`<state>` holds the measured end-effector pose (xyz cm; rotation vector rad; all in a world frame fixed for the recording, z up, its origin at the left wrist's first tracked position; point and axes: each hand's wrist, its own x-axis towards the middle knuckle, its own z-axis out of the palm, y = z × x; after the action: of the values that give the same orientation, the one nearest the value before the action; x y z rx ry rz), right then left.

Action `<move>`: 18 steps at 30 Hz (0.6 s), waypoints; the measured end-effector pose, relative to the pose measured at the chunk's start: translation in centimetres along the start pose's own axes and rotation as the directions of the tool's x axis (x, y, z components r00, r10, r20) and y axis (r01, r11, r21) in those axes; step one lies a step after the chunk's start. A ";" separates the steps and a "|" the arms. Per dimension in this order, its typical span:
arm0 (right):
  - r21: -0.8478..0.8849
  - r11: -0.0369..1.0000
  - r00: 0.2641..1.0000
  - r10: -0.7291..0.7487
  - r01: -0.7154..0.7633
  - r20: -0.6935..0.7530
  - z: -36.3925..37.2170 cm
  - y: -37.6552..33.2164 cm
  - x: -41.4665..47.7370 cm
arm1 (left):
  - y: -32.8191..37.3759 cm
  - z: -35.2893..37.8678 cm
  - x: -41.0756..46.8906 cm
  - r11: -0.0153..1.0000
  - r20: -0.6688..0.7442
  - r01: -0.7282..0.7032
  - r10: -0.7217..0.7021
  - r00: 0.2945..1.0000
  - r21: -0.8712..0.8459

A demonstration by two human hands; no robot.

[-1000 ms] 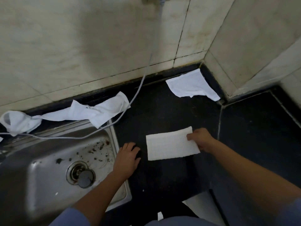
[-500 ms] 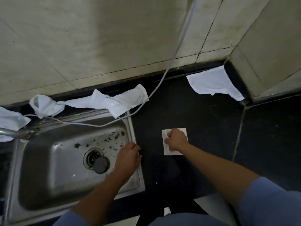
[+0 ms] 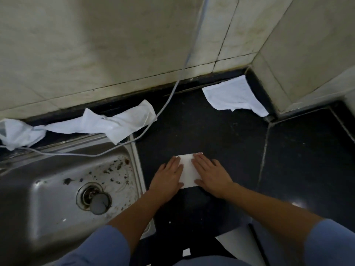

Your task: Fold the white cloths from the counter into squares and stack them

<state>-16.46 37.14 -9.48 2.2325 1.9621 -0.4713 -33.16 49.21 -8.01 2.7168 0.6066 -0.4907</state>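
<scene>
Head view puts your 2 hands flat on the folded cloth (image 3: pixel 189 169), which lies on the dark counter (image 3: pixel 211 135) just right of the sink (image 3: pixel 48 189). Your left hand (image 3: pixel 168 179) covers its left edge and your right hand (image 3: pixel 211 177) its right side. The fingers of both lie straight and press down, curled round nothing. Only a white strip of the cloth shows between them.

Expect this cloth to be light, thin and limp, probably a non-woven wipe. It should hold a crease only while pressed, and a layer may spring up once you lift off. On the smooth counter it will likely slide if pushed sideways, so press straight down. To move it, pinch a folded edge through all layers, or slip your fingers under 1 side with your thumb on top so the square stays together.

3 more white cloths wait at the back of the counter: a long crumpled cloth (image 3: pixel 119 123) behind the sink rim, a bunched cloth (image 3: pixel 17 133) at the far left, and a corner cloth (image 3: pixel 234 98) against the wall on the right. A grey cable (image 3: pixel 167 104) crosses the long one's right end, so mind it when you lift that cloth.

No brand, label or readable writing shows anywhere.
</scene>
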 end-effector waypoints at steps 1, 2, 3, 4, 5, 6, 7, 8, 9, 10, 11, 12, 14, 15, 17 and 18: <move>-0.013 1.000 0.997 -0.001 0.002 0.071 0.3 0.5 -0.2 | -0.1 0.2 0.3 1.000 0.028 0.003 -0.003 1.000 0.028; -0.023 1.000 0.991 0.014 -0.011 0.135 0.4 0.9 -0.3 | -0.3 0.4 0.3 0.999 0.037 0.005 -0.007 0.999 0.040; -0.033 0.999 0.987 0.037 -0.033 0.154 0.3 1.5 -0.4 | -0.6 0.5 0.2 0.999 0.046 0.006 -0.008 0.999 0.043; -0.032 0.998 0.989 0.057 -0.053 0.133 0.4 2.1 -0.5 | -0.8 0.7 0.3 0.999 0.050 0.001 -0.003 0.999 0.042; -0.043 0.997 0.990 0.065 -0.060 0.124 0.4 2.6 -0.7 | -0.9 0.7 0.4 0.999 0.057 -0.009 0.006 0.998 0.044; -0.072 0.996 0.987 0.067 -0.057 0.144 0.3 2.9 -0.9 | -0.9 0.5 0.3 0.999 0.054 -0.019 0.016 0.998 0.050; -0.101 0.994 0.986 0.063 -0.048 0.157 0.3 3.2 -1.0 | -0.9 0.4 0.3 0.998 0.057 -0.021 0.018 0.998 0.056; -0.114 0.993 0.990 0.056 -0.041 0.131 0.0 3.5 -1.0 | -0.7 0.1 0.2 0.999 0.055 -0.015 0.012 0.998 0.052; -0.107 0.993 0.995 0.050 -0.040 0.085 -0.5 3.8 -0.8 | -0.5 -0.2 0.0 0.999 0.057 0.000 -0.002 0.998 0.039; -0.096 0.994 0.999 0.045 -0.043 0.017 -1.2 3.8 -0.2 | -0.5 -0.4 -0.3 1.000 0.042 0.021 -0.021 0.999 0.018; -0.080 0.996 0.999 0.042 -0.044 -0.030 -2.3 3.6 0.7 | -0.5 -0.5 -0.6 0.999 0.003 0.039 -0.039 0.999 -0.005; -0.053 0.998 0.998 0.020 -0.023 -0.055 -3.2 3.3 1.8 | -0.7 -0.7 -1.2 0.999 -0.040 0.052 -0.053 0.998 -0.016; 0.024 0.999 0.999 -0.037 0.037 0.022 -4.8 2.3 4.1 | -1.3 -0.6 -2.4 0.995 -0.082 0.089 -0.092 0.992 -0.038; 0.034 0.998 0.995 -0.053 0.051 0.081 -5.3 1.6 5.2 | -1.6 -0.4 -3.1 0.993 -0.106 0.113 -0.117 0.987 -0.039; 0.010 0.999 0.979 -0.048 0.046 0.199 -6.0 0.5 7.1 | -2.0 -0.4 -4.8 0.986 -0.140 0.157 -0.163 0.977 -0.052; 0.015 0.999 0.969 -0.032 0.029 0.247 -6.0 0.1 7.9 | -2.1 -0.5 -5.6 0.982 -0.166 0.177 -0.185 0.969 -0.061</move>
<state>-14.68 46.40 -6.30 2.0377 1.8710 -0.7271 -38.77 49.23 -5.85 2.6910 0.9058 -0.2822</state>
